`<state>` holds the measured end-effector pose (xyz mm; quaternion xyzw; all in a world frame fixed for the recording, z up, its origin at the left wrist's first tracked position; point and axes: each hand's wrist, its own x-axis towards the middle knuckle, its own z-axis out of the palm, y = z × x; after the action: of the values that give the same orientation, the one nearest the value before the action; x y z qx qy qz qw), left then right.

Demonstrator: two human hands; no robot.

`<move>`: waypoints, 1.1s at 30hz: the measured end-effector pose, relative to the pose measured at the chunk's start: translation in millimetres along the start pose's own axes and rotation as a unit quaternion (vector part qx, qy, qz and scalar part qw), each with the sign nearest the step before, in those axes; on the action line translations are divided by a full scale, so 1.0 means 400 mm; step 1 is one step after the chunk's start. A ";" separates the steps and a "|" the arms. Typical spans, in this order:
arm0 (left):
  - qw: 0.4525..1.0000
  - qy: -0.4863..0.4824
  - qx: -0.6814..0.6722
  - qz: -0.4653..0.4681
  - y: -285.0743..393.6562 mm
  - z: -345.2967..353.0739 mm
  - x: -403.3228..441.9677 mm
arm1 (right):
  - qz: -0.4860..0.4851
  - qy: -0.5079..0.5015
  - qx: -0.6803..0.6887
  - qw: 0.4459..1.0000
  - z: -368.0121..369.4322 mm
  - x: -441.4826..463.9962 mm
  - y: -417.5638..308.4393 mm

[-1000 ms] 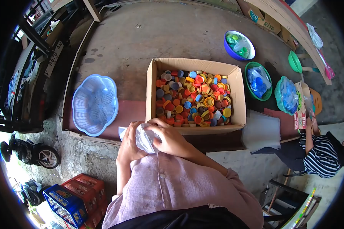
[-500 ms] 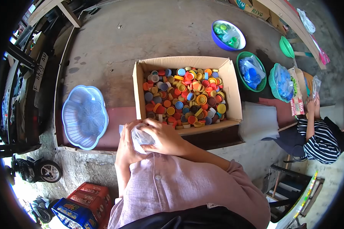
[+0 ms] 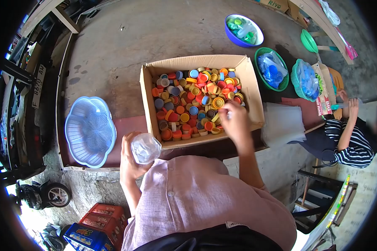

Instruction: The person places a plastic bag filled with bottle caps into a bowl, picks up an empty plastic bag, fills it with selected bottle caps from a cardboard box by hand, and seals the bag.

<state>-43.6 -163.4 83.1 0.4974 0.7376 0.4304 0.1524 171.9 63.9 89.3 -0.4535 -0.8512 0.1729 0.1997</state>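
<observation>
Grasping clear plastic bag point(image 3: 146, 149) in left hand point(image 3: 128, 165), left of centre. With right hand point(image 3: 238, 125) curled above bottle caps point(image 3: 180, 109) in cardboard box point(image 3: 253, 92) at centre; too blurred to tell whether clutching any. Farther left on counter point(image 3: 125, 46), blue basket point(image 3: 92, 131).

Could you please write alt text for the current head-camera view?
A person's left hand holds a clear plastic item while the right hand is over a cardboard box of colourful caps. A blue basket sits left; another person is at right.
</observation>
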 end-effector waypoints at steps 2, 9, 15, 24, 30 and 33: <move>1.000 0.001 0.000 -0.001 -0.010 -0.004 -0.006 | 0.084 -0.095 -0.240 0.963 -0.019 -0.004 0.117; 1.000 0.011 0.011 0.014 -0.026 -0.006 -0.009 | 0.157 -0.082 -0.148 0.973 -0.001 0.018 0.183; 1.000 0.022 0.000 0.012 -0.027 -0.001 -0.015 | 0.137 -0.073 0.016 0.988 -0.004 0.013 0.233; 1.000 0.022 0.013 0.005 0.015 -0.021 -0.020 | 0.173 -0.131 0.319 0.923 -0.071 -0.015 0.242; 0.998 0.023 0.052 0.013 0.054 -0.028 -0.042 | 0.187 -0.160 0.416 0.875 -0.072 -0.023 0.232; 0.997 0.044 0.064 0.021 0.081 0.003 -0.052 | 0.177 -0.130 0.484 0.847 -0.092 -0.028 0.220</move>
<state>-13.8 -176.4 103.8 0.5022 0.7591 0.4066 0.0790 257.7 105.2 77.3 -0.4157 -0.5829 0.6530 0.2470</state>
